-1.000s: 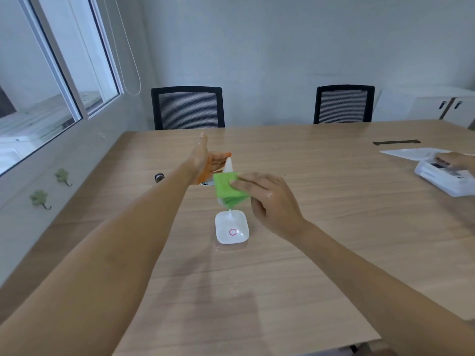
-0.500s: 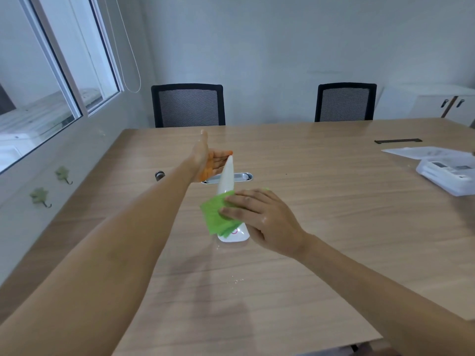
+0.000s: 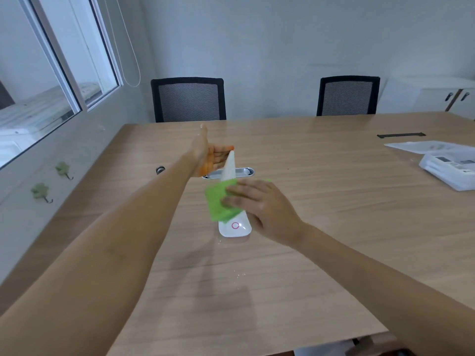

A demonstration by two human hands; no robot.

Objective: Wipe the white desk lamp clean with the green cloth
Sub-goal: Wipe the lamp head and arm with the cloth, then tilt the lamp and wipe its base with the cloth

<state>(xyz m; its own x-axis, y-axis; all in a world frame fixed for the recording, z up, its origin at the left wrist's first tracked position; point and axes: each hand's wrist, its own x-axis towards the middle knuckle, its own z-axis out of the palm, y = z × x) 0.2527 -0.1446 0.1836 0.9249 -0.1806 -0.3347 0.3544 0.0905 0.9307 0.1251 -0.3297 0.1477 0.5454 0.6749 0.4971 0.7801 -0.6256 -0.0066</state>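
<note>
The white desk lamp [image 3: 229,167] stands on the wooden table [image 3: 321,227], its square base with a pink ring toward me and its long head tilted up and away. My left hand [image 3: 209,156] is flat behind the lamp head's tip, fingers straight, steadying it; whether they touch the tip is hard to tell. My right hand [image 3: 259,205] presses the green cloth [image 3: 217,202] against the lower part of the lamp head, just above the base. The cloth hides the lamp's neck.
A metal cable port [image 3: 231,172] is set in the table behind the lamp. A white box [image 3: 452,168] and papers lie at the right edge. Two black chairs [image 3: 187,98] stand at the far side. A window wall runs along the left.
My right hand slid the cloth down the lamp head from near its tip to just above the base, uncovering the upper head. My left hand stayed in place.
</note>
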